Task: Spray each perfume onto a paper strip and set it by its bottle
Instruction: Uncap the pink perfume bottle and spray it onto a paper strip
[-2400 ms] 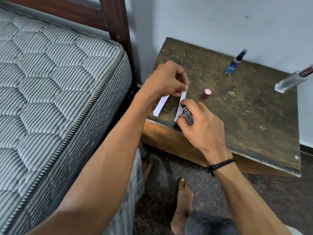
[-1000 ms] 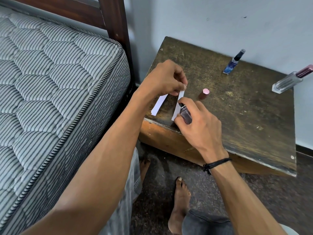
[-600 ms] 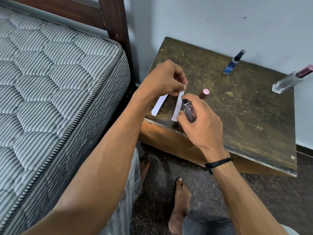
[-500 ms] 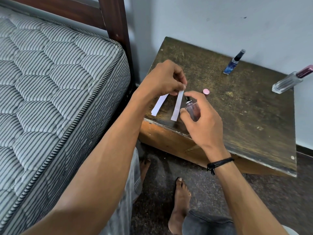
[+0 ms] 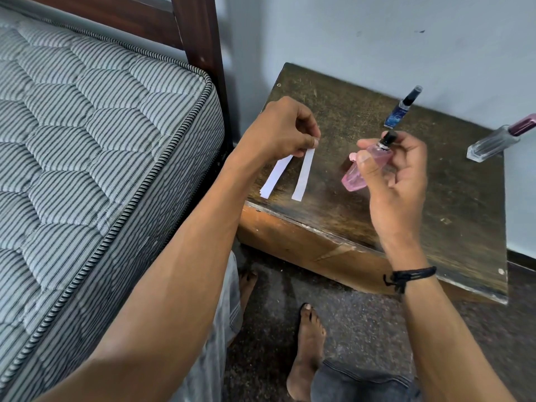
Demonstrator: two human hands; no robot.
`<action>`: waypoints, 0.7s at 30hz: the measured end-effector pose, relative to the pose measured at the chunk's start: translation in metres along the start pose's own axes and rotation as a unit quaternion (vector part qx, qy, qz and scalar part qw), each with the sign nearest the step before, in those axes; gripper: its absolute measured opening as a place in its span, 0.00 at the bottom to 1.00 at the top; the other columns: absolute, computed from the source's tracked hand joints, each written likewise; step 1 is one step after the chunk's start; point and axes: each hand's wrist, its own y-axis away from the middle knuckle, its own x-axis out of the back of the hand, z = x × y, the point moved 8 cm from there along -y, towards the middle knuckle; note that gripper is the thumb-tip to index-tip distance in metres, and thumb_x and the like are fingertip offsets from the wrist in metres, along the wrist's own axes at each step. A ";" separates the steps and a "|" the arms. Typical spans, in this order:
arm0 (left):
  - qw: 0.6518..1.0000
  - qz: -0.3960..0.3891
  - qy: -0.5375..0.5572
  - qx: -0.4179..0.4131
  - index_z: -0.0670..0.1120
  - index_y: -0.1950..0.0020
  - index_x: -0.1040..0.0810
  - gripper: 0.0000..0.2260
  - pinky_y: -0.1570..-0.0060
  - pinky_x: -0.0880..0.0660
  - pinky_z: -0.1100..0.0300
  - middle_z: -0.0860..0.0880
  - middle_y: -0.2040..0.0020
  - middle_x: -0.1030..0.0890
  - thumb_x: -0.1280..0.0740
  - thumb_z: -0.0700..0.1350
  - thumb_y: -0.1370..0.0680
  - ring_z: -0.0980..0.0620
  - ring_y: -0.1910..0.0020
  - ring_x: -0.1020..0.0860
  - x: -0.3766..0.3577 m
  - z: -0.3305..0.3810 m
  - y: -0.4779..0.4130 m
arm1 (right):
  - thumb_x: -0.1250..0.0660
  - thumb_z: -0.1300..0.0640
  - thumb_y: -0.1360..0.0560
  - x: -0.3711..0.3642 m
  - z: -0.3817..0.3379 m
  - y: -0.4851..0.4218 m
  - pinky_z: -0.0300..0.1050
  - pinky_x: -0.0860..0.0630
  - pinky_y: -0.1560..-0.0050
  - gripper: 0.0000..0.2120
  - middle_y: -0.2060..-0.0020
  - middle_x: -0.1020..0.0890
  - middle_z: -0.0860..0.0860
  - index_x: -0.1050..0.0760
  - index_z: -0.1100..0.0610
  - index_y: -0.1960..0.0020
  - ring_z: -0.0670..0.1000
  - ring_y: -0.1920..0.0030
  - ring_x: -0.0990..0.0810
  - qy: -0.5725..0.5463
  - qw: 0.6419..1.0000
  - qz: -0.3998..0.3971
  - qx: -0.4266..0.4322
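Mattress (image 5: 87, 140) left, table (image 5: 435, 213) right. Right hand (image 5: 400, 175) grips tilted, uncapped pink bottle (image 5: 362, 172) above table. Clear bottle (image 5: 493, 140) and blue bottle (image 5: 401, 108) at the back. Left hand (image 5: 284, 129) pinches two strips (image 5: 303, 175) by their tops, left of pink bottle.

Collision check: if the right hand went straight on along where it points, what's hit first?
Likely the blue bottle, standing just beyond the right hand and its pink bottle. Depth is unclear, so the hand may pass over it.

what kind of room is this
Most likely a bedroom: a striped quilted mattress on a dark wooden bed frame, and beside it a worn bedside table with a blue perfume bottle on it.
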 end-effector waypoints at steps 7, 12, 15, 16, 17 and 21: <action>1.000 0.014 -0.003 -0.017 0.44 0.56 0.14 0.01 0.54 0.16 0.55 0.49 0.62 0.14 0.24 0.39 0.26 0.49 0.63 0.14 0.002 0.003 -0.001 | 0.28 0.58 0.21 0.014 -0.002 -0.006 0.48 0.18 0.47 0.19 0.40 0.17 0.58 0.33 0.58 0.35 0.51 0.42 0.16 0.017 1.000 0.008 0.002; 1.000 0.009 -0.002 -0.018 0.43 0.56 0.14 0.01 0.55 0.15 0.55 0.48 0.62 0.14 0.25 0.38 0.26 0.49 0.62 0.14 0.001 0.004 0.000 | 0.29 0.64 0.21 0.024 0.002 -0.011 0.42 0.19 0.49 0.18 0.42 0.17 0.62 0.33 0.62 0.36 0.51 0.42 0.16 0.007 1.000 0.015 -0.005; 1.000 0.009 -0.001 -0.018 0.43 0.56 0.14 0.01 0.55 0.15 0.55 0.48 0.62 0.14 0.25 0.37 0.26 0.48 0.62 0.14 0.001 0.005 0.001 | 0.29 0.63 0.22 0.028 0.005 -0.013 0.43 0.19 0.47 0.19 0.42 0.17 0.62 0.33 0.61 0.36 0.53 0.42 0.17 0.008 1.000 0.022 -0.013; 1.000 0.009 -0.001 -0.018 0.43 0.56 0.14 0.01 0.56 0.15 0.55 0.49 0.62 0.14 0.25 0.37 0.26 0.49 0.63 0.14 0.001 0.006 0.001 | 0.28 0.62 0.23 0.029 0.007 -0.013 0.44 0.19 0.47 0.19 0.42 0.17 0.61 0.33 0.60 0.36 0.54 0.42 0.17 0.010 1.000 0.022 -0.016; 1.000 0.009 -0.001 -0.018 0.43 0.56 0.14 0.01 0.56 0.15 0.56 0.49 0.62 0.14 0.25 0.37 0.26 0.49 0.63 0.14 0.001 0.006 0.001 | 0.28 0.61 0.23 0.029 0.008 -0.013 0.45 0.19 0.46 0.20 0.42 0.17 0.61 0.32 0.59 0.36 0.54 0.42 0.17 0.013 0.999 0.020 -0.021; 1.000 0.010 0.002 -0.018 0.42 0.55 0.14 0.01 0.57 0.15 0.56 0.50 0.63 0.15 0.25 0.37 0.26 0.49 0.63 0.14 0.001 0.007 0.002 | 0.28 0.62 0.23 0.030 0.015 -0.012 0.43 0.19 0.47 0.20 0.43 0.16 0.58 0.32 0.58 0.36 0.51 0.42 0.16 0.028 0.998 0.021 -0.043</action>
